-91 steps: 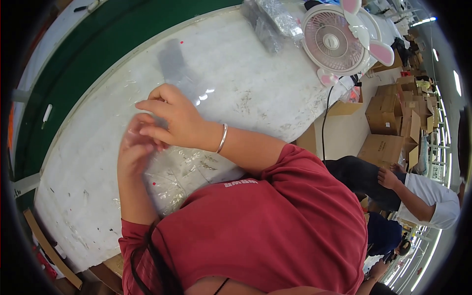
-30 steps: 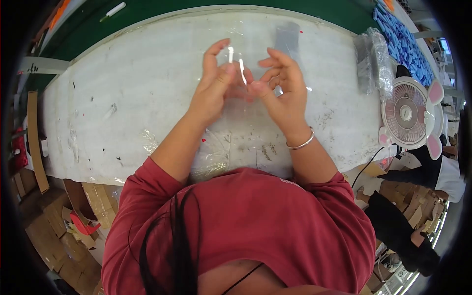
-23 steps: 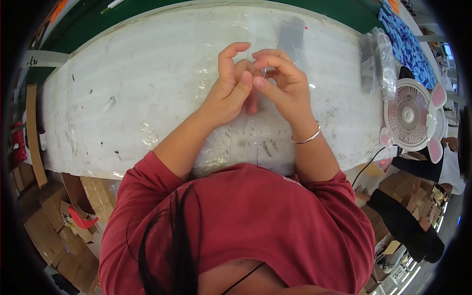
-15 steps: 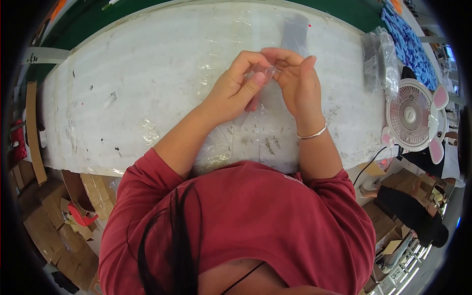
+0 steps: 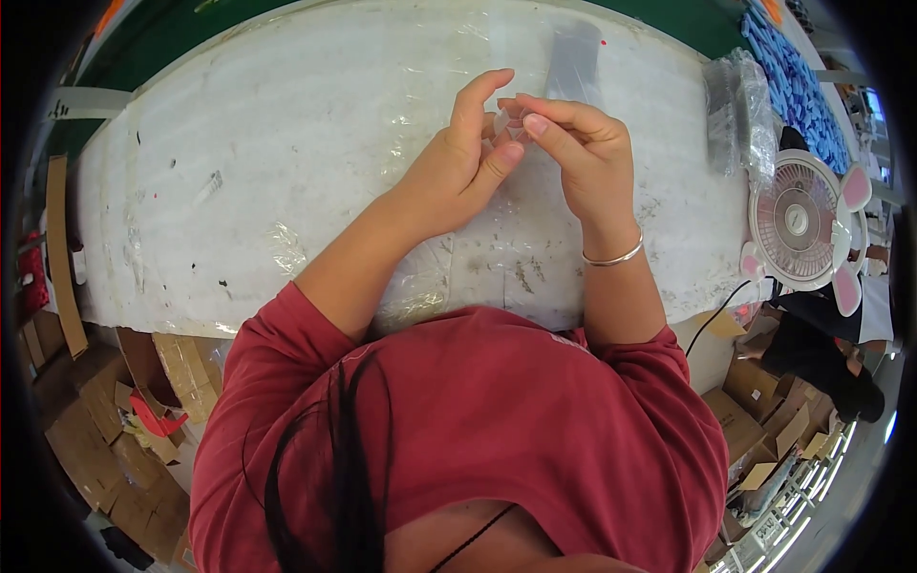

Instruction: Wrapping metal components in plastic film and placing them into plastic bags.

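Over the table, a small, folded piece of clear plastic (image 5: pixel 509 122) is between my two hands. My right hand (image 5: pixel 590 153) pinches its edge with thumb and index finger; a silver bangle circles that wrist. My left hand (image 5: pixel 458 158) has its index finger raised away, while the thumb and the other fingers hold the plastic from the left. Those other fingers are partly hidden, and the exact shape of the plastic is hard to make out. Beyond my right hand lies a flat grey, see-through stack of plastic sheets or bags (image 5: pixel 574 59).
The white table (image 5: pixel 315 143) is scuffed and taped. At its right stand wrapped clear plastic bundles (image 5: pixel 740 115), a white fan with pink ears (image 5: pixel 796 220) and a heap of blue items (image 5: pixel 798 86). Cardboard boxes (image 5: pixel 115 449) sit below left; a person in black (image 5: pixel 812 353) is at the right.
My left index finger has lifted and straightened away from the plastic. My right fingers have closed from a spread pose into a pinch on it. The person in black has shifted.
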Tool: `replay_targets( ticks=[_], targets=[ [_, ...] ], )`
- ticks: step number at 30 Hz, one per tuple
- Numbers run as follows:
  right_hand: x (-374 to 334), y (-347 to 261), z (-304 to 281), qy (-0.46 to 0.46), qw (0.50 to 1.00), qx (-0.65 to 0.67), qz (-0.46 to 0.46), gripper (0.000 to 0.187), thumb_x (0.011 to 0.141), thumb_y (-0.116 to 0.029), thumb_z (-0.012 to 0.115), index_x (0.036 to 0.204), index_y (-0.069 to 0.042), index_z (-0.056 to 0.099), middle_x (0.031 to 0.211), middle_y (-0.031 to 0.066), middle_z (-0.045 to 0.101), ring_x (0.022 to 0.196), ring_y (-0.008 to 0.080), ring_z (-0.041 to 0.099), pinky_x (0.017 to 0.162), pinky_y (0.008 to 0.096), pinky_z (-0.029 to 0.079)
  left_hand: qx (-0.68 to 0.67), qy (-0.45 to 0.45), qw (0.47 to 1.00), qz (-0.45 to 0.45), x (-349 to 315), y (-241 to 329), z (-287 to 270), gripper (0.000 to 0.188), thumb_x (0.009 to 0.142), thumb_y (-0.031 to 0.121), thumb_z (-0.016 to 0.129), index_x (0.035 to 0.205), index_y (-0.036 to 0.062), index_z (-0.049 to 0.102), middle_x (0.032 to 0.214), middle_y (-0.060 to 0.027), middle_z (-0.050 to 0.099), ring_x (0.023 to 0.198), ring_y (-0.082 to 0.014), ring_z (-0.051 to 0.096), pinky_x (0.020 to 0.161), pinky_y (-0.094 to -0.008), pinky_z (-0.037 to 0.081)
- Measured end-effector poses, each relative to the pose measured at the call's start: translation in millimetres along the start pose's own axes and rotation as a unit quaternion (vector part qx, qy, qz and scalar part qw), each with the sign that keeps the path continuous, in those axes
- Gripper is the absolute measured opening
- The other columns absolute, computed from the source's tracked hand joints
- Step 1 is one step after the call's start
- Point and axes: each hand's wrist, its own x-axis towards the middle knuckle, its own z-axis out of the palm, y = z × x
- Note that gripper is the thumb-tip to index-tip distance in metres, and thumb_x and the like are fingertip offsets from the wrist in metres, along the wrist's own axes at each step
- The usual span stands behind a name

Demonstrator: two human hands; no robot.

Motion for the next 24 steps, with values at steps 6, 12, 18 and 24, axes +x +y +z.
replay_targets(
  ticks=[6,12,18,24],
  targets=[
    [-1.0,2.1,-0.2,-0.02,1.0,-0.017,-0.001,0.019,0.085,0.001,0.067,0.103,0.001,0.072,0.105,0.0126,0.071,0.087,0.0144,0.064,0.079,0.0217,0.052,0.062,-0.005,0.998,0.006,-1.8,0.0,-2.5,0.053,0.101,0.021,0.044,0.145,0.0073,0.02,0.08,-0.0105,0.057,0.065,-0.0187,0.051,0.064,-0.0297,0.044],
    [-10.6,3.8,23.2,-0.043,0.983,-0.137,-0.118,0.03,0.086,-0.005,0.066,0.116,0.002,0.065,0.124,0.0162,0.063,0.104,0.021,0.062,0.09,0.0277,0.049,-0.027,0.019,0.999,-0.034,-1.7,9.0,-7.9,0.053,0.101,0.021,0.043,0.147,0.0091,0.019,0.082,-0.0102,0.058,0.064,-0.0177,0.052,0.063,-0.0289,0.044],
    [-1.8,12.0,5.9,-0.021,0.913,-0.337,-0.23,0.043,0.086,-0.016,0.068,0.124,0.002,0.058,0.134,0.0181,0.055,0.115,0.0256,0.056,0.097,0.0319,0.045,-0.045,0.096,0.985,-0.136,7.9,24.4,-23.1,0.052,0.1,0.023,0.046,0.148,0.0142,0.025,0.08,-0.0059,0.055,0.062,-0.0168,0.052,0.061,-0.0284,0.045],
    [16.9,20.8,-45.5,0.154,0.739,-0.654,-0.048,0.043,0.077,-0.011,0.073,0.117,-0.002,0.059,0.109,0.0169,0.063,0.093,0.0289,0.059,0.083,0.0356,0.048,0.431,0.204,0.874,-0.093,8.1,-6.1,-82.5,0.045,0.095,0.023,0.055,0.137,0.0094,0.045,0.102,-0.0108,0.06,0.084,-0.0193,0.059,0.076,-0.0327,0.049]
  ],
)
